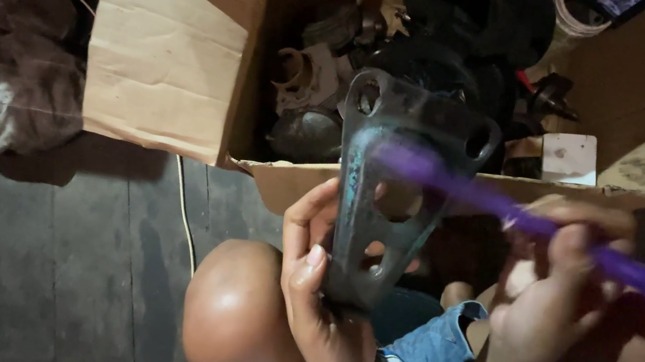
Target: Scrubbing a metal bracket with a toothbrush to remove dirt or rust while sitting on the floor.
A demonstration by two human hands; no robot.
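We are holding both hands up in front of us, above our bare knees. Our left hand (324,290) is curling upward, its thumb and fingers closing around what it is gripping, palm turned toward the right. Our right hand (552,280) is rising just beside it, blurred, fingers pinching shut near the top, wrist bending slightly inward over our right thigh.

Both hands bare, the left hand (320,290) and the right hand (556,281), no gloves, no rings showing. Knees (236,316) are bare too. Blue denim shorts (433,348) with a frayed hem, a printed shirt edge below.
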